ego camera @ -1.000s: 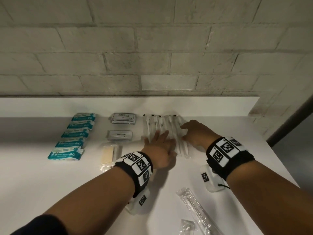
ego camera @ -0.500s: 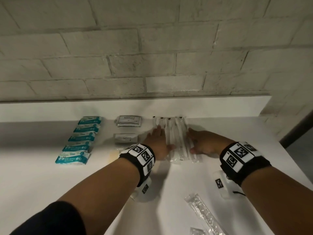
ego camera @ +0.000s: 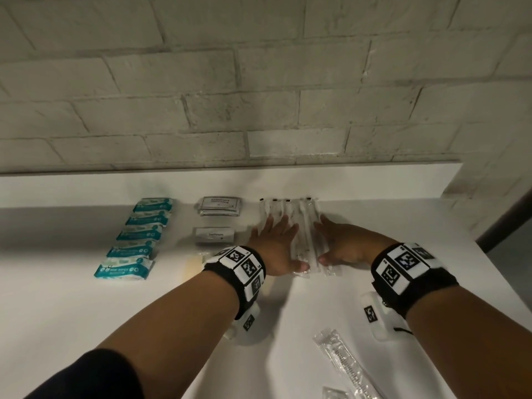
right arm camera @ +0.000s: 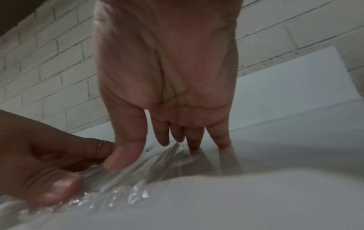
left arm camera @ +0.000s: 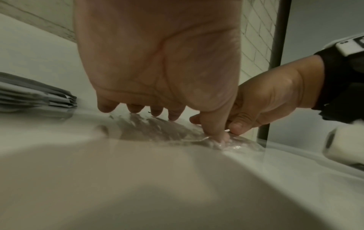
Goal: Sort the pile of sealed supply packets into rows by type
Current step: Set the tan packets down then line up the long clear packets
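Note:
Several clear toothbrush packets [ego camera: 305, 226] lie side by side at the back of the white table [ego camera: 72, 306]. My left hand [ego camera: 275, 243] lies flat with straight fingers on their left part, thumb on the near ends. My right hand [ego camera: 342, 243] lies flat on their right edge, its thumb on the near ends too. In the left wrist view the left thumb [left arm camera: 216, 132] presses crinkled clear plastic [left arm camera: 161, 129]. In the right wrist view the right fingertips [right arm camera: 194, 144] touch the clear packets [right arm camera: 138, 169]. Neither hand grips anything.
A row of several teal wipe packets [ego camera: 135, 237] runs down the left. Grey sachets [ego camera: 219, 206], a toothpaste packet [ego camera: 214, 235] and a pale yellow packet [ego camera: 193, 263] form the middle column. A long clear packet [ego camera: 345, 367] and a small clear one [ego camera: 334, 394] lie near the front edge.
Both hands have closed in on the clear packets from either side, and the packets now lie tighter together and straighter. The head view has shifted slightly.

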